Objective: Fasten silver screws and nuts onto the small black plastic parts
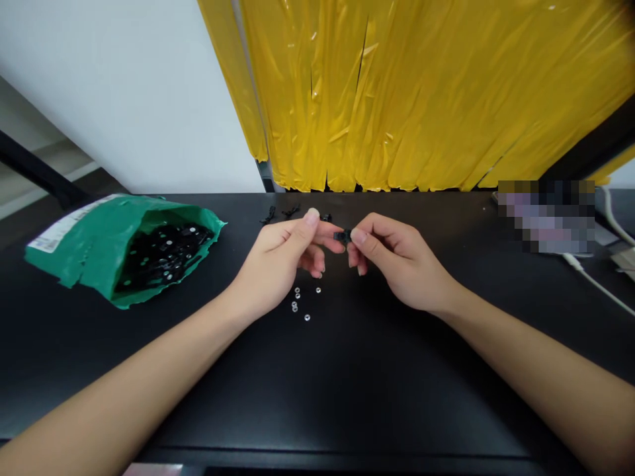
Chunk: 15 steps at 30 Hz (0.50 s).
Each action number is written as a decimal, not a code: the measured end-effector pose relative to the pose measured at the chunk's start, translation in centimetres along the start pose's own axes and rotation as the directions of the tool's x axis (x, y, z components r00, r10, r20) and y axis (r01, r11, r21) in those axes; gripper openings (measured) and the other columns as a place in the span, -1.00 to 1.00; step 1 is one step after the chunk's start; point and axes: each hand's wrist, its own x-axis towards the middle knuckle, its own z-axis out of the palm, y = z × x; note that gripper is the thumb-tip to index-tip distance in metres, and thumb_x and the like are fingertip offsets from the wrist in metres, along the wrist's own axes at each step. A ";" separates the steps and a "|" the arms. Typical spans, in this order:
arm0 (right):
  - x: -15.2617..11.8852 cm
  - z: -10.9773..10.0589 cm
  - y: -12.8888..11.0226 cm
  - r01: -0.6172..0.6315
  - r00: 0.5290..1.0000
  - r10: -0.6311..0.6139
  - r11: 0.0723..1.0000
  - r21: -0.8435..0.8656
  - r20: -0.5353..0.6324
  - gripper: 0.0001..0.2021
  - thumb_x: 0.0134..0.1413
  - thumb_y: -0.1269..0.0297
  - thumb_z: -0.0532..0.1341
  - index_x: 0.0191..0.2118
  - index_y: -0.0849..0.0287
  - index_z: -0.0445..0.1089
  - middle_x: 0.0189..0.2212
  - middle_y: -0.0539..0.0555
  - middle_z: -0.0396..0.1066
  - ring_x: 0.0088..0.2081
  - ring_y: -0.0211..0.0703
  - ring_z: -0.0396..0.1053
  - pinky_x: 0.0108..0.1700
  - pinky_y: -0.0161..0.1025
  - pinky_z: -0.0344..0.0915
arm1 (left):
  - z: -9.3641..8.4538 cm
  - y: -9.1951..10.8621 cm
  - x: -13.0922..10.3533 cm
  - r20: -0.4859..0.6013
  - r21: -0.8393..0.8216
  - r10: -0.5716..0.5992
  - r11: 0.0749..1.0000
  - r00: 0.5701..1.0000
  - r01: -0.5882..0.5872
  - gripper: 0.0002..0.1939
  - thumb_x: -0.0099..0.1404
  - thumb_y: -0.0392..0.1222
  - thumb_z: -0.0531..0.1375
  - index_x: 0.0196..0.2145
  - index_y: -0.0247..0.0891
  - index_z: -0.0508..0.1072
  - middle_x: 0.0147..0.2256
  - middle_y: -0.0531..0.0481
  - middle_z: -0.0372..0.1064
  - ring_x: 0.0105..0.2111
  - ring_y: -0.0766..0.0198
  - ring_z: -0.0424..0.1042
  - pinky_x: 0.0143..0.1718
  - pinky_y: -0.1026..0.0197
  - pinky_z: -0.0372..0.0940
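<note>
My right hand (397, 261) pinches a small black plastic piece (341, 236) between thumb and fingertips, above the middle of the black table. From the other side, my left hand (285, 254) reaches toward it, its fingertips touching or nearly touching the piece's left end. The left thumb is raised apart from the fingers, and I see nothing gripped there. Several small silver rings (307, 317) lie on the table below the left fingers. Behind that hand are more black pieces (291, 211), one partly hidden by the fingers.
At the left, a torn green plastic bag (84, 244) lies with its mouth toward me, full of black pieces and silvery rings. A blurred-out device (546, 218) with a white cable (600, 284) is at the right. Yellow plastic sheeting (421, 92) hangs behind the black table (347, 396).
</note>
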 end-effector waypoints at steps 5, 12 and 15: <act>0.0 0.1 0.0 -0.032 0.999 0.032 0.999 0.015 -0.012 -0.68 0.44 0.06 0.22 -0.32 0.15 0.40 -0.42 -0.07 0.44 -0.43 -0.35 0.37 -0.33 -0.31 0.30 | 0.2 0.1 -0.1 -0.024 0.037 -0.034 0.999 0.999 0.035 -0.57 0.37 0.17 0.32 -0.26 -0.33 0.62 -0.35 -0.03 0.55 -0.53 0.41 0.41 -0.51 0.37 0.38; -0.1 0.5 0.0 -0.103 0.994 0.103 0.995 0.002 -0.028 -0.66 0.45 0.06 0.21 -0.34 0.15 0.40 -0.45 -0.07 0.44 -0.44 -0.34 0.35 -0.35 -0.29 0.28 | -0.1 -0.1 -0.4 0.022 0.145 -0.030 0.989 0.999 0.026 -0.54 0.45 0.20 0.22 -0.30 -0.29 0.59 -0.40 0.01 0.50 -0.53 0.43 0.38 -0.46 0.36 0.37; -0.2 0.9 -0.2 -0.121 0.992 0.121 0.993 0.007 -0.045 -0.67 0.45 0.06 0.20 -0.33 0.15 0.40 -0.46 -0.07 0.43 -0.45 -0.33 0.34 -0.37 -0.29 0.26 | 0.2 0.1 -0.5 0.025 0.160 -0.019 0.987 1.000 0.014 -0.65 0.38 0.09 0.34 -0.33 -0.29 0.58 -0.46 0.08 0.46 -0.53 0.46 0.37 -0.46 0.42 0.35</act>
